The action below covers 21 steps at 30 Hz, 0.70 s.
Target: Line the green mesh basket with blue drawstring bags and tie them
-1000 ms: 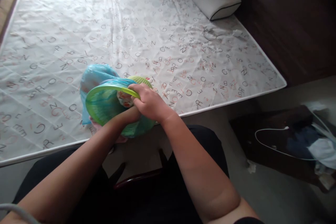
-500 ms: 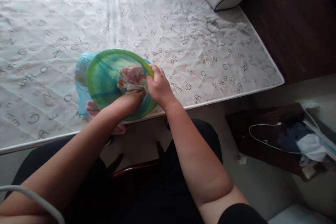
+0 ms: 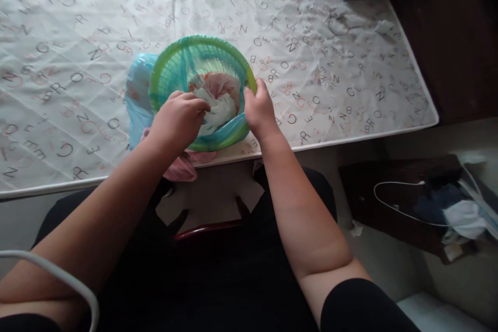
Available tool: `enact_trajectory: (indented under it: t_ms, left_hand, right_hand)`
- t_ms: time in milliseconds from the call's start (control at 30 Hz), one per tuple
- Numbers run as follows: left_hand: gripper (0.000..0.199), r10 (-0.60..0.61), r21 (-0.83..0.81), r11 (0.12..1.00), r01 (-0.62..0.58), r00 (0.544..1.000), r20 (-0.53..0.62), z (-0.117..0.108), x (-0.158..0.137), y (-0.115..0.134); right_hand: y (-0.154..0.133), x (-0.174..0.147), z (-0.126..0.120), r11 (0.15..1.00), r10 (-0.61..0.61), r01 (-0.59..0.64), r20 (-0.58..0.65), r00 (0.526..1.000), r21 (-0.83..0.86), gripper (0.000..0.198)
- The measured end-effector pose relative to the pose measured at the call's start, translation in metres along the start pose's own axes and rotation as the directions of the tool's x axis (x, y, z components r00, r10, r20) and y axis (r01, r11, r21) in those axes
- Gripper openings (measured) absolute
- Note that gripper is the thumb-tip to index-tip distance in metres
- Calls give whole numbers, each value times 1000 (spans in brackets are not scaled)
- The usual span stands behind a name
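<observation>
one left hand (image 3: 179, 116) curled over white plastic (image 3: 220, 106), grip unclear, right hand (image 3: 261, 109) clasping basket (image 3: 249, 70)

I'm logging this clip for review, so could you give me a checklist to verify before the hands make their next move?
1. Right hand on the green basket: ok, gripping its rim.
2. Crumpled white plastic inside the basket: ok.
3. Left hand holding the white plastic: cannot tell; its fingertips are at it, but the grip is unclear.
4. Basket's base flat on the mattress: cannot tell, base hidden.
5. Pink bundle wholly within the mattress edge: not ok, part extends past it.
6. Blue plastic separate from the basket's liner: cannot tell.
</observation>
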<state>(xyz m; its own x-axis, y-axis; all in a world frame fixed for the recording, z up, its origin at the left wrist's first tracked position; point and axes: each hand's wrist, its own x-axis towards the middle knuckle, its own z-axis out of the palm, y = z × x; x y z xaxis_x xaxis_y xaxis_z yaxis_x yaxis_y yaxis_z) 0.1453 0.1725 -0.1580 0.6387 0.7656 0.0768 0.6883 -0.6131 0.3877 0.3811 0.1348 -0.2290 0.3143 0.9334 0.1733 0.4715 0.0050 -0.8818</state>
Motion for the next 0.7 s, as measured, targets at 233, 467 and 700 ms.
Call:
enact_trajectory:
  t_ms: [233,467,700]
  left_hand:
    - [31,-147,186,975,120,979,140,3,-10,-19]
    - [34,-258,198,960,196,897,360,1,-2,-5]
    - [39,-308,202,949,241,840,447,7,3,3]
  right_hand:
    - [9,7,-1,997,56,-55,-19,998,49,38]
    - [-7,5,-8,994,112,-112,29,993,-15,33]
    - [-21,3,-11,993,121,-121,-8,993,7,35]
